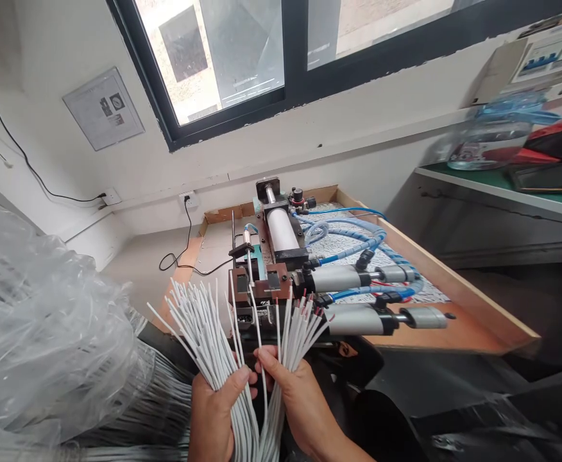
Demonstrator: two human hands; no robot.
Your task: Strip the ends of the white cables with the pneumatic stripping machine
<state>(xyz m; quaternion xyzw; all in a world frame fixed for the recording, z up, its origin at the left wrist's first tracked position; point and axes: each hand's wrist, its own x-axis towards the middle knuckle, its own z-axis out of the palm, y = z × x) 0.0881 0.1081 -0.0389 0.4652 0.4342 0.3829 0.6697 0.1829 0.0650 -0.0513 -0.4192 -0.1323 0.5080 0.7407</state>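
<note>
My left hand (217, 405) is closed around a thick bundle of white cables (201, 327), their tips fanned out upward. A smaller bundle of white cables (293, 340), several with reddish stripped ends, is gripped by my right hand (303, 401). Between thumb and fingers of that hand a single white cable (258, 327) stands apart, its upper end reaching the jaws of the pneumatic machine (256, 282). Whether the tip lies inside the jaws I cannot tell. Both hands are close together in front of the machine.
Silver cylinders (343, 319) and blue air hoses (358, 247) extend right of the jaws, over a wooden tray (493, 321) littered with scraps. Plastic-wrapped cables (160, 391) are piled at left. A green-topped shelf (483, 176) with a plastic jug (490, 138) stands at right.
</note>
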